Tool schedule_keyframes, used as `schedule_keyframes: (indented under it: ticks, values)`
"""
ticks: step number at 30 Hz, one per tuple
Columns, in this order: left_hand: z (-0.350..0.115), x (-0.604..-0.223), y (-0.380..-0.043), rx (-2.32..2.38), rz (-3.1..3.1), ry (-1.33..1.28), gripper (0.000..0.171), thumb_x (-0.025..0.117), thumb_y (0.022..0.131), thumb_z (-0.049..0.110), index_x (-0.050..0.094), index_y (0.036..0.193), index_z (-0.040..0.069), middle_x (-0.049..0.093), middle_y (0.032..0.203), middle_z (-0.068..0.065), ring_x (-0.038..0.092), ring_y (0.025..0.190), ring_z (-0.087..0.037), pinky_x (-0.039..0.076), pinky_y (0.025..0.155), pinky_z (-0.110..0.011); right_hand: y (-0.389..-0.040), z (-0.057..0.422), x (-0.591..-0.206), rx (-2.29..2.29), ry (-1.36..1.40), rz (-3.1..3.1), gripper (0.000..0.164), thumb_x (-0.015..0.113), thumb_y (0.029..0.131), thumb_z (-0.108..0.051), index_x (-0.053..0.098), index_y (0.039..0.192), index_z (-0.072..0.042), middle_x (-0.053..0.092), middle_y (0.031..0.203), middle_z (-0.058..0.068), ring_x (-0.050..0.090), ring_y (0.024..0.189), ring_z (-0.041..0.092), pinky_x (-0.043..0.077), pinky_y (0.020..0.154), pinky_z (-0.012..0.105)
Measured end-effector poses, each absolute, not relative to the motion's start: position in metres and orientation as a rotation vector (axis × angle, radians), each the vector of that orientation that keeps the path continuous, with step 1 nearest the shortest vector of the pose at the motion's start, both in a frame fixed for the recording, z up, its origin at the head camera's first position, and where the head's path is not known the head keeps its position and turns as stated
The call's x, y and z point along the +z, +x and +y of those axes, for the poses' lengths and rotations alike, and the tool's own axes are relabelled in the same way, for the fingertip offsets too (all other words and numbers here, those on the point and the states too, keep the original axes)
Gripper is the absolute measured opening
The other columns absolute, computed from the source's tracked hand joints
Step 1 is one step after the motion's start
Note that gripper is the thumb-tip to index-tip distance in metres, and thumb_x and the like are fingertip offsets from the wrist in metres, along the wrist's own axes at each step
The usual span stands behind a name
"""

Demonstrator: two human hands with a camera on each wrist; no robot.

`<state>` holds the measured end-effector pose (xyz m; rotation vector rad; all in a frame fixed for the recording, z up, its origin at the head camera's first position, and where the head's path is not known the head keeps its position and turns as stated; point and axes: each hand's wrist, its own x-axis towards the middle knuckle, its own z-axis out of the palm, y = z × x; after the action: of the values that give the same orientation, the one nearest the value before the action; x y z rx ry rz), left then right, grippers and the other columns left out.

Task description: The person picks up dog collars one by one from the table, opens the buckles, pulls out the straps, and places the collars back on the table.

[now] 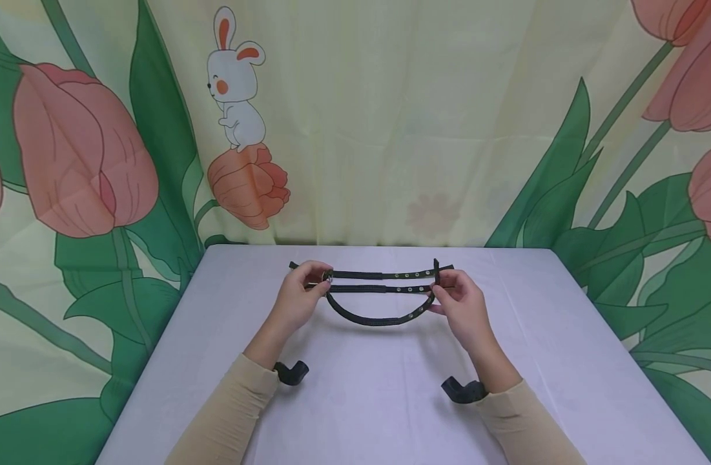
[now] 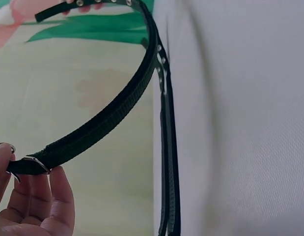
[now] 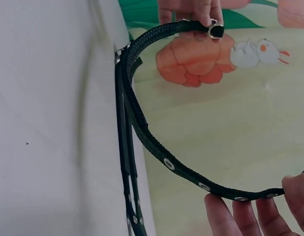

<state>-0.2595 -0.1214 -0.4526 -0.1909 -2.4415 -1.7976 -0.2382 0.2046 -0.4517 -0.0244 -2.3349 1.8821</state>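
Both hands hold one black strap [image 1: 372, 320] off the table, bowed in a curve toward the person. At its buckle end the left hand [image 1: 297, 294] pinches it; the metal buckle [image 2: 36, 164] shows in the left wrist view. The right hand [image 1: 462, 302] pinches the other end, with thumb above and fingers below, near the metal-ringed eyelets [image 3: 204, 187]. Two similar black straps lie side by side behind the held one: a farther strap [image 1: 361, 276] and a nearer strap [image 1: 358, 289]. Their left ends are partly hidden by the left hand.
A white-covered table [image 1: 355, 387] lies under everything. Behind its far edge hangs a curtain [image 1: 378, 129] printed with tulips and a rabbit. A curved black piece [image 1: 291, 372] sits at the left wrist, and a matching black piece [image 1: 461, 391] at the right.
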Motion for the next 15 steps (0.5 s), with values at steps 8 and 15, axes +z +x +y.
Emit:
schedule_keyframes:
  ticks: [8, 15]
  values:
    - [-0.1277, -0.4552, -0.2622, -1.771, -2.449, -0.201, 0.036, 0.065, 0.103, -0.003, 0.073, 0.132, 0.018, 0.070, 0.118, -0.010, 0.066, 0.115, -0.025, 0.060, 0.088, -0.025, -0.2432, 0.2095, -0.4540, 1.879, 0.042, -2.327, 0.033, 0.059, 0.104, 0.006, 0.058, 0.136, -0.002, 0.062, 0.127, 0.021, 0.072, 0.105, 0.007, 0.067, 0.083, 0.036]
    - [-0.1296, -0.4549, -0.2631, -1.808, -2.441, -0.182, 0.030, 0.068, 0.102, -0.002, 0.072, 0.129, 0.012, 0.068, 0.116, -0.012, 0.067, 0.112, -0.026, 0.064, 0.087, -0.027, -0.2433, 0.2125, -0.4547, 1.901, 0.005, -2.321, 0.027, 0.061, 0.108, -0.004, 0.059, 0.134, -0.002, 0.064, 0.128, 0.018, 0.074, 0.108, 0.016, 0.068, 0.082, 0.040]
